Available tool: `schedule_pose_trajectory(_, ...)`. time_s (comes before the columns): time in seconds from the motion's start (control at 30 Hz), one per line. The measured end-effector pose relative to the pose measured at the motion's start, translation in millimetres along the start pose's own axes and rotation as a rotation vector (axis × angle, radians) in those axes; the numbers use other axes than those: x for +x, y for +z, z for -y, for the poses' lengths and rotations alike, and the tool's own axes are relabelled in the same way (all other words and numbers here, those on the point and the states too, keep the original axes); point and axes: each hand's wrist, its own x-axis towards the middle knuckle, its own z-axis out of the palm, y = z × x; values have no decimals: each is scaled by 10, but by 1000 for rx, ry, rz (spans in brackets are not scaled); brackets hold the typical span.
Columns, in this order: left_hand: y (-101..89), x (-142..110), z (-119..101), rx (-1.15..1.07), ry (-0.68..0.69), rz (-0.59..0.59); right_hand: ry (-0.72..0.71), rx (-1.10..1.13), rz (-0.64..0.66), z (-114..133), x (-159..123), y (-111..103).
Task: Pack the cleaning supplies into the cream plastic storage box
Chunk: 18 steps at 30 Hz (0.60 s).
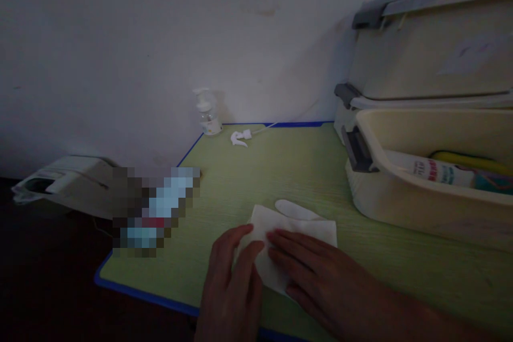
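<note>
A white folded cloth or paper sheet lies on the green table top near its front edge. My left hand rests flat on the sheet's left corner, fingers stretched out. My right hand lies flat across the sheet's lower right part, fingers pointing left and touching it. A small white rounded piece pokes out from behind the sheet.
A small clear bottle and a loose white spray head stand at the back by the wall. Cream plastic bins holding tubes fill the right side. A blurred patch sits at the table's left edge, a white device beyond it.
</note>
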Motion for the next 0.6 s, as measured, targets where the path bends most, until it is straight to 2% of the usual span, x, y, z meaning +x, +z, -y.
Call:
schedule_pose_trajectory(0.13, -22, 113, -183, -58, 245, 224, -17, 70, -55, 9, 8, 59)
schedule_pose_trajectory(0.23, 34, 173, -188, -16, 393, 309, -24, 68, -89, 6, 15, 48)
schedule_pose_trajectory(0.4, 96, 162, -12, 81, 411, 451, -36, 5, 8, 11, 43, -60)
schedule_pose_trajectory(0.6, 116, 125, 56, 81, 391, 508, 6, -17, 59, -3, -24, 2)
